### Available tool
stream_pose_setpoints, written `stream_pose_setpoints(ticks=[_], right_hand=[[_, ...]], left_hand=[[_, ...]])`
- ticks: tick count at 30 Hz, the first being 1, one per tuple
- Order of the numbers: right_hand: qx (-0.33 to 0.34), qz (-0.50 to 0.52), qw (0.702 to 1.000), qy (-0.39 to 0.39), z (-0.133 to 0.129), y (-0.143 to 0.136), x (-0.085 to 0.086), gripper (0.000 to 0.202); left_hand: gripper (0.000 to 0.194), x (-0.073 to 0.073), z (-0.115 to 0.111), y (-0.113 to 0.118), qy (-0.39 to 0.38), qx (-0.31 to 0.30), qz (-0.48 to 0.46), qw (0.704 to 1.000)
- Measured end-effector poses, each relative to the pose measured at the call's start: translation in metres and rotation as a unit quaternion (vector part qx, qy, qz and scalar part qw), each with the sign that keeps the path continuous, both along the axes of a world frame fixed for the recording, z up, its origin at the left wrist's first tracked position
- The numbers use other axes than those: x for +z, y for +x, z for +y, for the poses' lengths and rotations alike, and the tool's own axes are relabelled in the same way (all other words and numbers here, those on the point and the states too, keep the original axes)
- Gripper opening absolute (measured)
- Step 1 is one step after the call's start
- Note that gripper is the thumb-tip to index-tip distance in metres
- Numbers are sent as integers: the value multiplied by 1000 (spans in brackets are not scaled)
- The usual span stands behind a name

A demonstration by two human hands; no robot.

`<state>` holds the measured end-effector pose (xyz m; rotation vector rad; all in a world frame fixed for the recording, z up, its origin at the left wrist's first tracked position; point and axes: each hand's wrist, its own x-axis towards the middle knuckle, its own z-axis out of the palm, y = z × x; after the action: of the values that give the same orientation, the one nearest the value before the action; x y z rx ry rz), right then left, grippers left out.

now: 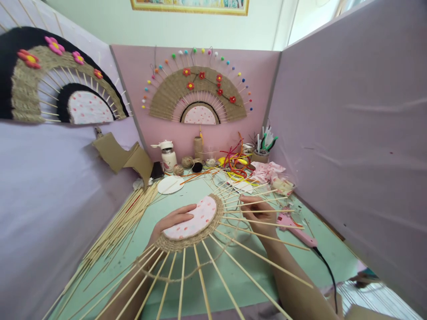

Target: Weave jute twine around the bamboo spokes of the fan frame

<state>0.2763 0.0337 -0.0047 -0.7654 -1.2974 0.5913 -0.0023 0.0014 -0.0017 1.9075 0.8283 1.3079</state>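
Observation:
My left hand (174,218) grips a half-finished fan by its half-round centre (196,220), covered in white cloth with pink dots. The fingers lie over the cloth; the thumb is hidden. A woven twine band (216,222) edges the curve, and thin wooden sticks (199,278) spread out from it like rays. My right hand (259,214) is among the sticks on the right side, thumb and fingers pinched on a strand of twine. A loose loop of twine (182,279) hangs across the lower sticks.
A pink glue gun (296,229) with a black cord lies right of my right arm. Bundled sticks (116,222) lie left. A white bottle (169,158), twine balls (187,162) and coloured pipe cleaners (238,162) stand behind. Decorated fans (167,100) hang on the partitions.

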Motion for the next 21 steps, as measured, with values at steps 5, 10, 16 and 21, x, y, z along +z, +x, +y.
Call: stream_pose_setpoints(ticks=[5, 10, 16, 21], right_hand=[[-4, 17, 1000, -9, -6, -3, 4, 13], [18, 39, 998, -48, -14, -6, 11, 10], [51, -26, 998, -34, -11, 3, 11, 9], [51, -39, 997, -43, -10, 4, 11, 8]], left_hand=[[34, 1, 0, -1, -1, -3, 6, 1000], [33, 4, 0, -2, -13, -26, 12, 1000], [36, 6, 1, -2, -29, -33, 15, 999], [37, 5, 1, -2, -27, -33, 6, 999]])
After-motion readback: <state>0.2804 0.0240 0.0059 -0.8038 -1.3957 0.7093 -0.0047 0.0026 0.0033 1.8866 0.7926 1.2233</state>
